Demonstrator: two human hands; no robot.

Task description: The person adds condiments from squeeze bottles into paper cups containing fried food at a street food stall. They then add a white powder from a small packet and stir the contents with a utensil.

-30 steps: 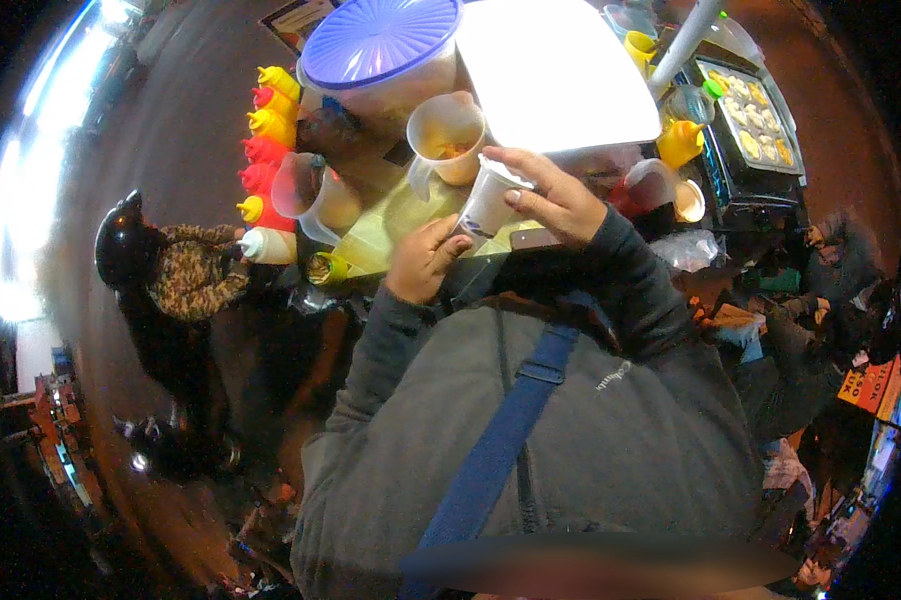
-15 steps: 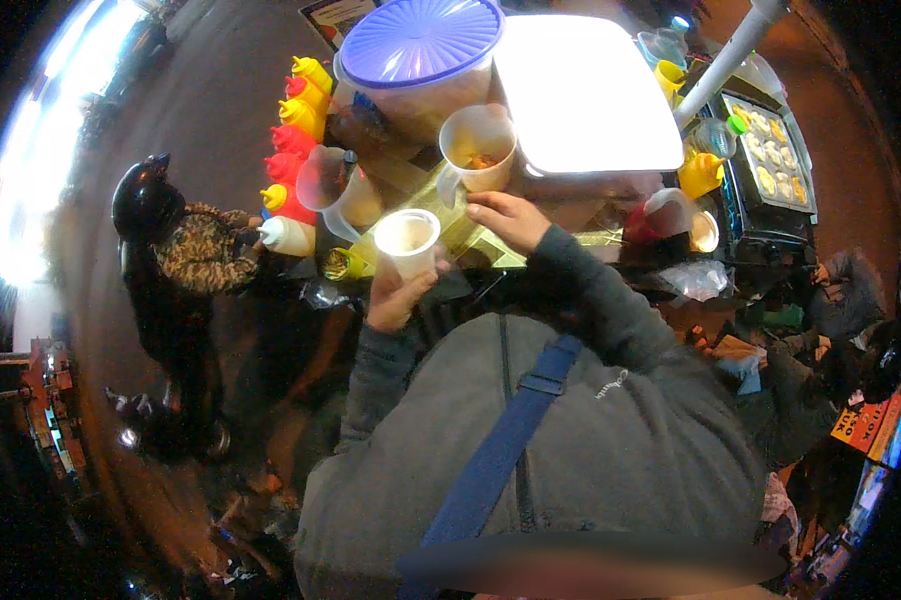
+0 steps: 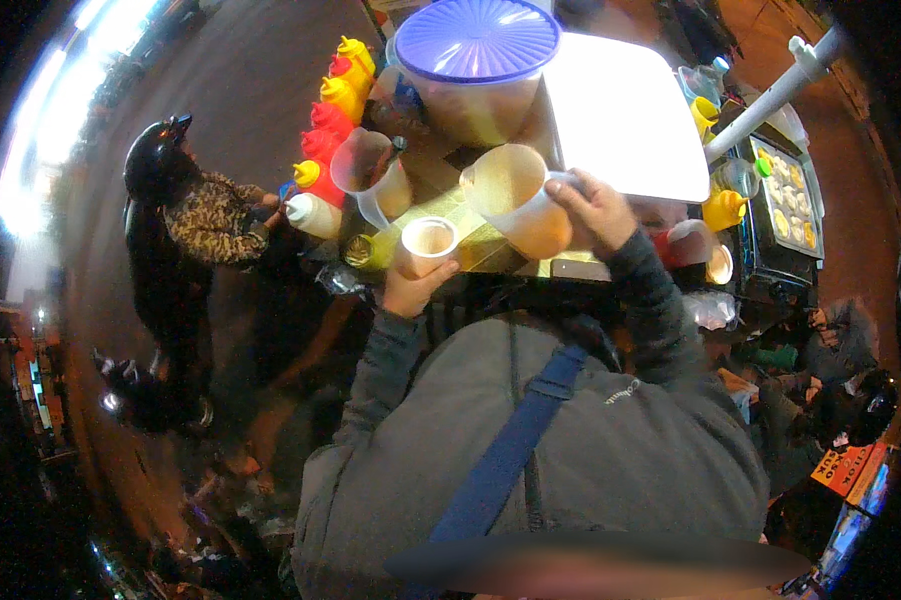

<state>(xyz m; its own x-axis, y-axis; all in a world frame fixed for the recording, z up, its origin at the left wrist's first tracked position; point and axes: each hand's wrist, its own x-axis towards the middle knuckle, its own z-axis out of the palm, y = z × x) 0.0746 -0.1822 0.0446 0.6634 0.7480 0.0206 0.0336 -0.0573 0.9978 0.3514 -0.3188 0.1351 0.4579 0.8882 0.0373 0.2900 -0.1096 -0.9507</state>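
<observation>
Left hand: closed round small white paper cup, light, crushable; hold mid-wall.
Right hand: gripping handle of translucent plastic jug, at 2 o'clock; heavy, sloshing.

Head camera looks steeply down, close over the stall counter.

The small paper cup is white with an open round mouth, held upright in the left hand, and its inside shows a pale brownish tint. The large translucent plastic jug holds an orange-brown liquid and is gripped at its handle side by the right hand, tilted with its wide mouth turned toward the cup. The jug's lower rim sits just beside and slightly above the cup's rim, over the counter's front edge.
</observation>
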